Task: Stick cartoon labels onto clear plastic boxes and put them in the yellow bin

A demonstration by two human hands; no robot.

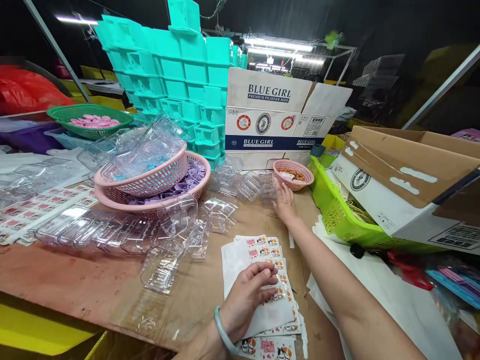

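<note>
My left hand (247, 297), with a pale green bangle (224, 332) at the wrist, hovers over a stack of sticker sheets (270, 310) printed with cartoon animals. Its fingers are loosely bent and apart, with nothing seen between them. My right hand (284, 201) reaches forward, fingers extended, to the near left side of a small pink basket (293, 175) holding brown pieces. Clear plastic cases (249, 186) lie just left of that hand; whether its fingertips touch a case or the basket rim I cannot tell.
Stacked pink baskets (150, 202) hold clear cases and purple pieces. More clear cases (101, 227) line the table's left. Turquoise crates (187, 70) and a white beer carton (262, 120) stand behind. A lime-green basket (337, 212) and an open carton (397, 185) occupy the right.
</note>
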